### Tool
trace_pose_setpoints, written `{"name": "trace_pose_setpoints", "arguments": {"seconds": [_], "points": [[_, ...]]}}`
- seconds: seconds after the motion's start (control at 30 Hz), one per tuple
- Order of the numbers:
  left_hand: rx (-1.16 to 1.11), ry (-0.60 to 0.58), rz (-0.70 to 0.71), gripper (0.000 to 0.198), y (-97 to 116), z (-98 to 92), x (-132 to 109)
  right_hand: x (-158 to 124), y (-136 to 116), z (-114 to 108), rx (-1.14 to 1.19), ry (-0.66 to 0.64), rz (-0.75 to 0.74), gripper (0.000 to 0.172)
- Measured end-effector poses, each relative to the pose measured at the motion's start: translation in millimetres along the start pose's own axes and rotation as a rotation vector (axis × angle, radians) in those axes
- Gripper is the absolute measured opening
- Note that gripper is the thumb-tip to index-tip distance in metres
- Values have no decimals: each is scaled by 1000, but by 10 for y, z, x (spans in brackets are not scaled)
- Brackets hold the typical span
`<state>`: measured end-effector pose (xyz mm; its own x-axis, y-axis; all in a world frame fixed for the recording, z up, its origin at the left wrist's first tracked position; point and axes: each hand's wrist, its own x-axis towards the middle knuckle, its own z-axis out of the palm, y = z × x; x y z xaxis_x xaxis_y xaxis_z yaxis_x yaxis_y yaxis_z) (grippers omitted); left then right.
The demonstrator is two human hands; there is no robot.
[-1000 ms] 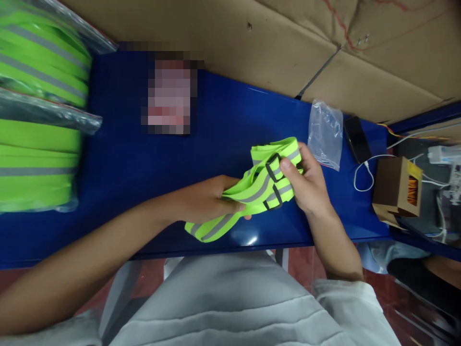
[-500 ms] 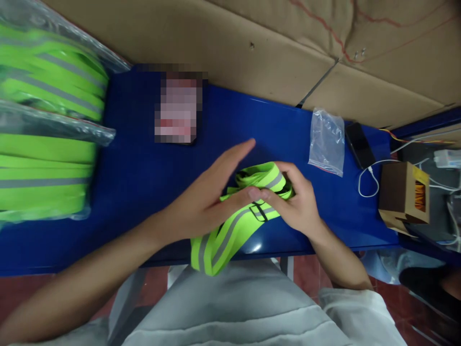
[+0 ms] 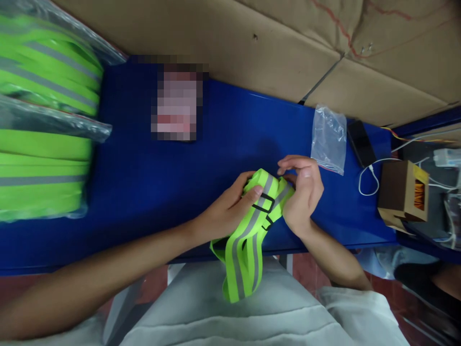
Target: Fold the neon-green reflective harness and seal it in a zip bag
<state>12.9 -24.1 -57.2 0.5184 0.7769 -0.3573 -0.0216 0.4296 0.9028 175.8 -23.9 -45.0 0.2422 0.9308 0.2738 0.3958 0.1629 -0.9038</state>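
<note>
My left hand (image 3: 239, 202) is closed on a neon-yellow reflective strap (image 3: 239, 259) with a grey stripe, its thumb pressing on the top layer. The strap is folded over at the hand, and its lower loops hang past the table's front edge, before my lap. A black plastic buckle (image 3: 264, 203) lies across the strap beside my left thumb, with a second black fitting just below. My right hand (image 3: 304, 192) is curled at the strap's right side, fingers bent toward the left. Part of the strap runs against these fingers; the exact grip is partly hidden.
Clear bags of similar neon straps (image 3: 43, 178) lie at the left of the blue table (image 3: 223, 134). A blurred-out item (image 3: 176, 105) lies toward the back. At right are an empty clear zip bag (image 3: 328, 139), a phone (image 3: 361, 144) with a white cable, and a small cardboard box (image 3: 401, 192).
My left hand has moved from spread fingers to gripping the strap. My right hand has shifted right and up, its thumb off the strap's face. The hanging loops have swung right and lower.
</note>
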Motion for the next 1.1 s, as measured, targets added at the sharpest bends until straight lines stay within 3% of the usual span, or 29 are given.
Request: {"name": "trace_pose_setpoints", "arguments": {"seconds": [0.17, 0.27, 0.37, 0.47, 0.6, 0.73, 0.93, 1.1], "points": [[-140, 75, -81, 48, 10, 26, 1, 72, 44, -24, 23, 97, 30, 31], [-151, 172, -29, 46, 1, 36, 25, 78, 73, -10, 2, -48, -7, 31], [-195, 224, -4, 43, -8, 22, 61, 52, 59, 13, -43, -208, -31, 14], [-248, 189, -5, 41, -11, 0, 81, 12, 46, 23, -31, -228, -48, 8], [-328, 87, -19, 42, -11, -1, 64, -37, 88, 35, 10, -131, -81, 7], [-286, 84, 3, 47, -8, 7, 39, -55, 145, 56, 59, -85, -68, 8], [-307, -3, -34, 51, -11, -47, 58, -2, 113, -13, 73, -202, 5, 13], [-200, 19, -16, 49, -38, -89, 76, 84, 32, -91, -98, -458, 46, 36]]}}
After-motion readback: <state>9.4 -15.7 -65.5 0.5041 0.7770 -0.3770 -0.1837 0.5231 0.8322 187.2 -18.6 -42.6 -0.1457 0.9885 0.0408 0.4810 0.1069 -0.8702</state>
